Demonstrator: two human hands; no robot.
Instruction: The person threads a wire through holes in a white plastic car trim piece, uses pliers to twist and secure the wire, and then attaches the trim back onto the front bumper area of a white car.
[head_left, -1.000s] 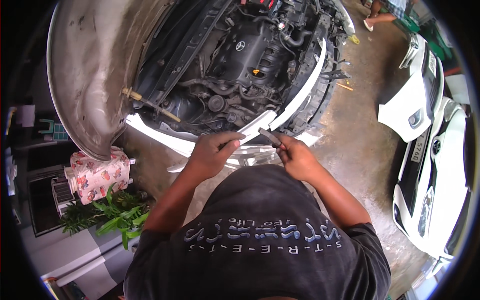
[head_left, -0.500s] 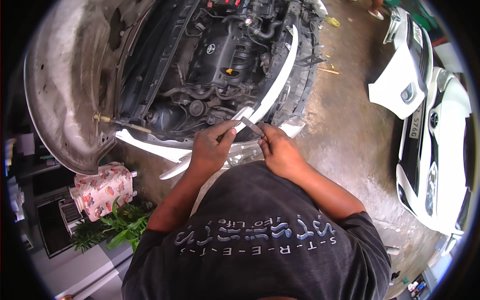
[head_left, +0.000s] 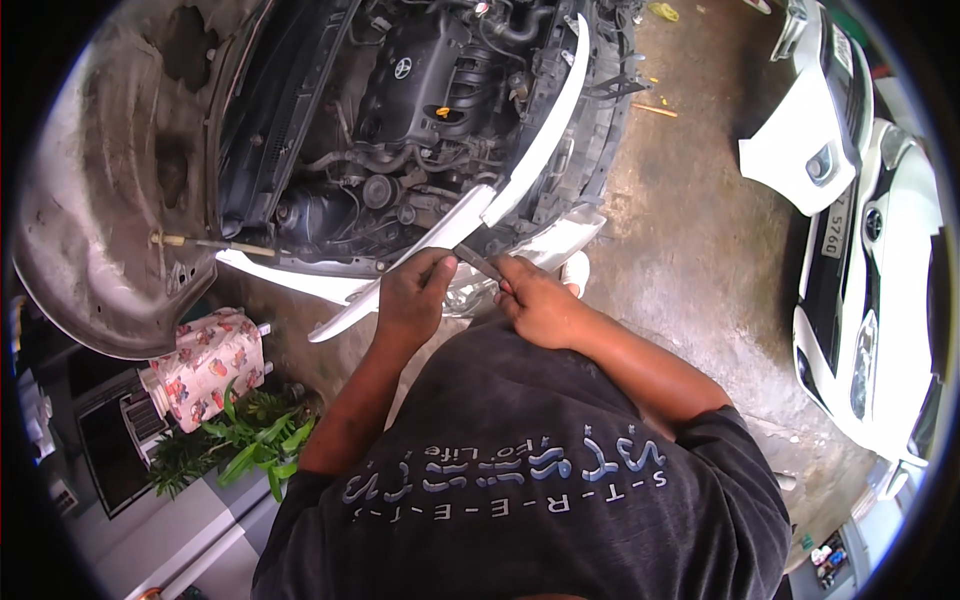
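My right hand [head_left: 540, 308] is closed on one end of a narrow, flat grey strip [head_left: 477, 262]. At the strip's other end, the thumb and curled fingers of my left hand [head_left: 412, 295] are closed against it. What the strip is made of does not show. Behind my left hand, and partly covered by it, a long white trim piece [head_left: 345, 314] slants up to the right. Its upper end lies beside a second, curved white trim piece [head_left: 548, 125] along the car's front. I cannot tell whether my left fingers touch the trim.
A car's open engine bay [head_left: 400, 110] lies ahead, its raised hood [head_left: 100, 200] at left. A headlamp [head_left: 555, 245] is just beyond my hands. White bumpers [head_left: 800, 160] stand at right. A potted plant [head_left: 255, 440] and a pink patterned cover [head_left: 205, 370] are at lower left.
Both hands and the grey strip have shifted a little left in the view, nearer my body. The car has slid up and left in the picture.
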